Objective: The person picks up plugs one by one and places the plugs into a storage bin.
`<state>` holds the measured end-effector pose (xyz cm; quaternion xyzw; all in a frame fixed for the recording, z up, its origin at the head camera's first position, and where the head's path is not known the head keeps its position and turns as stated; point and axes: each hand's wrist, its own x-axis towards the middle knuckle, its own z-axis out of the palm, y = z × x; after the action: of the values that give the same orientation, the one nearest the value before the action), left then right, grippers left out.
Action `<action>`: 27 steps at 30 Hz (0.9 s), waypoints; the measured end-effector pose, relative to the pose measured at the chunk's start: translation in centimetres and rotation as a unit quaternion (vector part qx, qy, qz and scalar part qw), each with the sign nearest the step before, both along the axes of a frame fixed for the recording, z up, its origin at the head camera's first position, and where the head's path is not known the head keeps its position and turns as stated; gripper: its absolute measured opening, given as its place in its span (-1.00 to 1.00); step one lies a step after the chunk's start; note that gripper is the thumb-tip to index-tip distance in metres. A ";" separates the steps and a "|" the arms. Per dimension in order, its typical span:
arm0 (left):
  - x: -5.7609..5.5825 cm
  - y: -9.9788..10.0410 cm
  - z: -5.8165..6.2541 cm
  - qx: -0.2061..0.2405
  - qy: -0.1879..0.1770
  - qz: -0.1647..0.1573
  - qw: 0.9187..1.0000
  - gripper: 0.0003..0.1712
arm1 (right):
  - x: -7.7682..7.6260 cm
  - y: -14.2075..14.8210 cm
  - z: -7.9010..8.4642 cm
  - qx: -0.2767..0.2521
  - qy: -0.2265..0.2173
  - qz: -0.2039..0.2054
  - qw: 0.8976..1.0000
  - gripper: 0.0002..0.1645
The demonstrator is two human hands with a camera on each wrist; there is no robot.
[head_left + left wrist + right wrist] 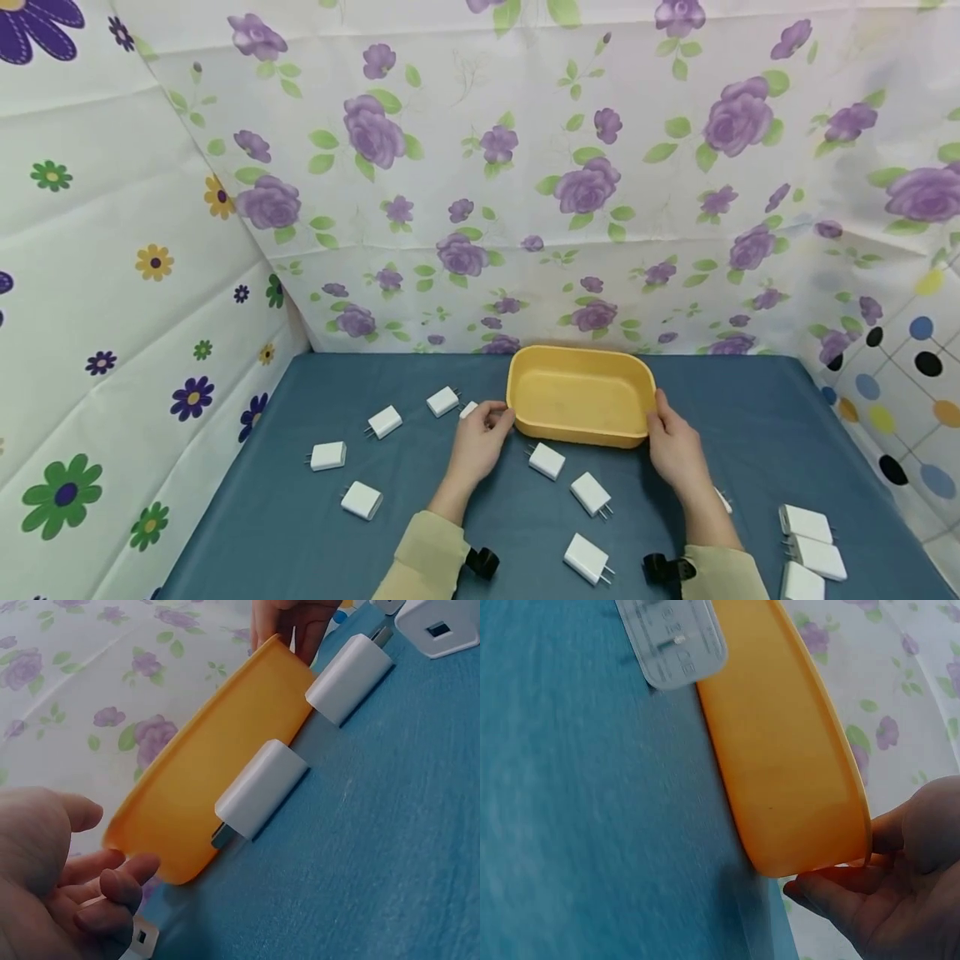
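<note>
A shallow yellow plastic tray (pixel 585 435) stands at the back of the blue table, with nothing inside. My left hand (pixel 477 435) is at its left end; in the left wrist view the thumb and loosely bent fingers (pixel 105 889) are spread apart beside the tray's corner. At the opposite end, my right hand (pixel 678 446) holds the rim, fingers and thumb around the corner in the right wrist view. White USB charger plugs lie about the tray: one charger (pixel 546 461) just in front, another charger (pixel 591 495) nearer me, and one (pixel 468 409) partly hidden by my left hand.
Several more chargers lie to the left, including one charger (pixel 327 456) farthest out. In front is another charger (pixel 587 558). A cluster of chargers (pixel 817 557) lies at the right. A flowered cloth (pixel 525 192) hangs behind the table (pixel 300 533).
</note>
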<state>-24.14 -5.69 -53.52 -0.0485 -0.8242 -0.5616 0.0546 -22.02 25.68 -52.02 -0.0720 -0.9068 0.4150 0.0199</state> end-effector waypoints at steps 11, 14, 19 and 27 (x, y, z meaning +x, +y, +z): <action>-0.4 -0.2 -0.8 0.049 -0.028 0.059 0.997 -0.63 | -0.6 -0.4 -0.3 -0.019 0.009 0.047 0.999 -0.29; -0.6 0.0 -1.3 0.065 -0.010 0.062 0.996 -0.50 | -0.6 -0.3 -0.3 -0.026 0.014 0.050 0.998 -0.29; -0.6 0.3 -1.9 0.093 0.025 0.063 0.993 -0.48 | -0.6 0.0 -0.3 -0.032 0.017 0.062 0.997 -0.26; -0.6 0.6 -2.0 0.118 0.062 0.084 0.988 -0.48 | -0.6 0.5 0.0 -0.040 -0.021 0.074 0.996 -0.14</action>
<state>-24.74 -5.11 -55.54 -0.0071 -0.7485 -0.6441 0.1577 -22.58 26.14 -52.06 -0.0139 -0.8926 0.4494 -0.0328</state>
